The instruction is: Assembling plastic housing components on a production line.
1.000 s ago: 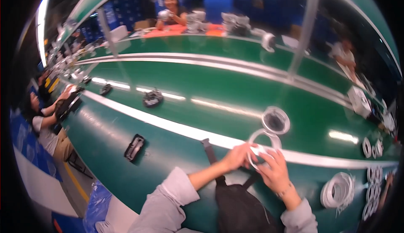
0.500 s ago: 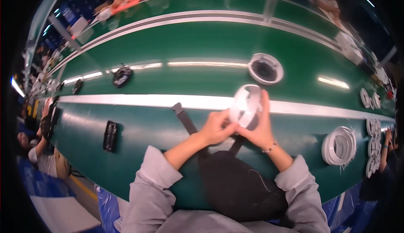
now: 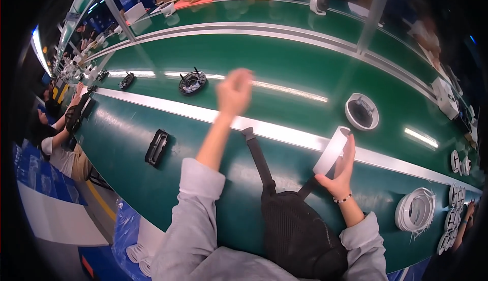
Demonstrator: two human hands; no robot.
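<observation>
My right hand (image 3: pixel 341 172) is closed on a white plastic ring-shaped housing (image 3: pixel 333 150), tilted on edge between thumb and fingers above the pale rail at the belt's edge. My left hand (image 3: pixel 235 92) is stretched out over the green belt, apart from the ring. Its fingers look bent but are smeared by motion, so whether they hold anything is unclear. The closest part to it is a black round assembly (image 3: pixel 192 82) with upright prongs, just to its left. A white round housing with a dark inside (image 3: pixel 362 112) lies on the belt beyond my right hand.
On the near bench lie a black bag (image 3: pixel 300 230) with a strap, a black oblong part (image 3: pixel 156 147) and stacked white rings (image 3: pixel 415 211). Several white housings (image 3: pixel 450 215) stand at the far right. Co-workers sit at left, right and across the belt (image 3: pixel 284 52).
My left hand has let go of the white ring and moved forward and left over the belt. My right hand keeps the ring. The whole view has shifted and turned.
</observation>
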